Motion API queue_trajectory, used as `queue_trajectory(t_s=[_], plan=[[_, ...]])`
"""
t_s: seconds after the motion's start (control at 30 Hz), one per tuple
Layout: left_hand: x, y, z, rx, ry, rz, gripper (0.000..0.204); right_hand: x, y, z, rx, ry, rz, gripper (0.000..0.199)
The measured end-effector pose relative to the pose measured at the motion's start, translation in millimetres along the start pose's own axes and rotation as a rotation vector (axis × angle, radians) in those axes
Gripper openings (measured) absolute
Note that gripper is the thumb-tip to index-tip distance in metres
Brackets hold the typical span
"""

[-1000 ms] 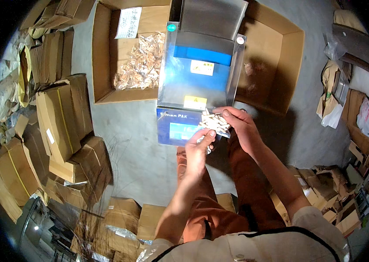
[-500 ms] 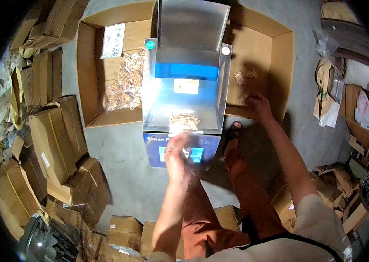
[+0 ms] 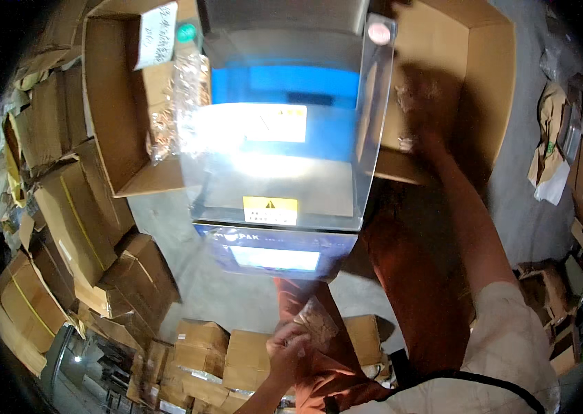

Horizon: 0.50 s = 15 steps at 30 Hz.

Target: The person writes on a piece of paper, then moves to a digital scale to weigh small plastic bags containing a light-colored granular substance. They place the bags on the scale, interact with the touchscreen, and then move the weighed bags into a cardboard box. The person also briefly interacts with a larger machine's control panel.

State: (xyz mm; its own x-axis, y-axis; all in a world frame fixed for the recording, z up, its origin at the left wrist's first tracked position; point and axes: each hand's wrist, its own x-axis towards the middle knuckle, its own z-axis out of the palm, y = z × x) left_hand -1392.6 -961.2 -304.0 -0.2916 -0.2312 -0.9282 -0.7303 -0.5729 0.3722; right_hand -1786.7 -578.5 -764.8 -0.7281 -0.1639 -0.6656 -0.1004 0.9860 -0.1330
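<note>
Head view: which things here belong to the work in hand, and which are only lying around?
In use:
left hand holding clear bag
right hand in right box
blue machine
left box

Lying about:
taped cartons
small cartons
paper scraps

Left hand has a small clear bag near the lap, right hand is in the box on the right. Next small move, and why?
Probably lift the left hand and its small clear bag toward the blue machine. The bag is already held low by the lap, while the right hand is deep in the open cardboard box and looks occupied.
</note>
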Motion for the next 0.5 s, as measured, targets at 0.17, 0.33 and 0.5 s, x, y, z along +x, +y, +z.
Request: queue_trajectory(t_s=[0.17,0.33,0.5], plan=[[-26.0,-18.1,-8.8,0.316,-0.085,0.178,0.008,-89.6,-82.3,-35.0,0.671,0.094,-0.215,0.053],[-39.3,-33.3,-16.6,0.435,-0.195,0.263,0.015,-202.9,-207.3,-212.7,1.173,0.016,-0.011,0.045],[-35.2,-27.1,-39.5,0.622,-0.22,0.4,0.014,-243.8,-279.1,-285.5,0.89,0.508,-0.428,0.04]])
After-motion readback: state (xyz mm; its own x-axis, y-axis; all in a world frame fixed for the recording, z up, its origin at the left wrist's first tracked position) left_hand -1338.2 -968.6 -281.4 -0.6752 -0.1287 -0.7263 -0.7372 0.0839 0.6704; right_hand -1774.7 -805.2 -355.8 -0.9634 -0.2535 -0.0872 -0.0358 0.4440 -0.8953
